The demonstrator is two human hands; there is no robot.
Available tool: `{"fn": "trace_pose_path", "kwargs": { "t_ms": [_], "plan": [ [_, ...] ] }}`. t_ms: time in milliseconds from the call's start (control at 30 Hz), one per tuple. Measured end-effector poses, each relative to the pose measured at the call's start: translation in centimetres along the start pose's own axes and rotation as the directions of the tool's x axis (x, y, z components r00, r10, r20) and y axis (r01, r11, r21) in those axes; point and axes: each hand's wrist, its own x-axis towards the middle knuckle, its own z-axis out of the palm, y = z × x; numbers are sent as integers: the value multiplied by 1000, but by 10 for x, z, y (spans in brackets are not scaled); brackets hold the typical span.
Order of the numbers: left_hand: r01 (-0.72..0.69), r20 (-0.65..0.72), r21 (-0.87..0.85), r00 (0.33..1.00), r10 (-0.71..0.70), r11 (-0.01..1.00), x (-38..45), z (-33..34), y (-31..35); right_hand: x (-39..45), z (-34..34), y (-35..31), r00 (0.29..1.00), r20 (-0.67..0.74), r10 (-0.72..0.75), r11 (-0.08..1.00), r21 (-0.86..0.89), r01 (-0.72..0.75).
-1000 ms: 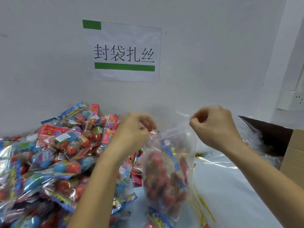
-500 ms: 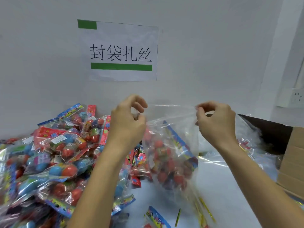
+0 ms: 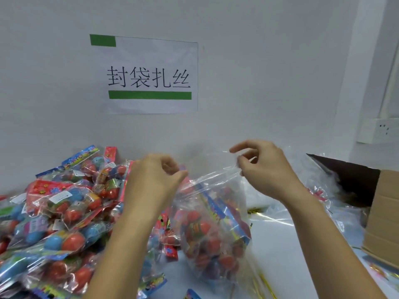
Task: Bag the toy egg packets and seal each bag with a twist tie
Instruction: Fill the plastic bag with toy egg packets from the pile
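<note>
Since half a second ago, both hands have shifted right and the bag mouth has slackened.

Head view: the left hand (image 3: 157, 182) and right hand (image 3: 262, 167) each have a grip pinching the top edge of the clear bag (image 3: 216, 229), which hangs full of toy egg packets above the white surface (image 3: 280, 255). Loose packets (image 3: 64, 212) pile at left; gold twist ties (image 3: 264, 284) lie below the bag.

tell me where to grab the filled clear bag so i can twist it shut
Grip the clear bag by its empty neck just above the egg packets, coming from above. The loose film there gathers easily; both hands already pinch the top edge, left hand, right hand.
</note>
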Motion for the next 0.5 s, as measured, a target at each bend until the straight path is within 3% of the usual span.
{"fn": "trace_pose_path", "kwargs": {
  "t_ms": [67,133,200,233,300,367,500],
  "plan": [
    [-35,-64,12,997,35,999,-1,5,5,-4,-3,-11,994,-25,-111,983,-152,106],
    [-49,-101,9,994,50,999,-2,8,10,-10,-9,-28,973,-33,-230,966,-128,224],
    [-68,-103,-7,992,66,998,-2,10,12,-18,-14,-45,947,183,-264,964,21,264],
    [-71,-93,-23,993,69,997,-2,10,13,-22,-14,-51,910,345,-229,972,31,232],
    [-66,-86,-47,994,62,997,-3,10,13,-26,-9,-54,787,613,-67,976,-123,179],
    [-44,-89,-60,995,38,997,-2,8,10,-29,-4,-50,709,699,88,928,-316,196],
    [12,-99,-93,995,-21,996,1,5,4,-26,-10,-42,822,559,106,896,-412,165]
  ]
}}
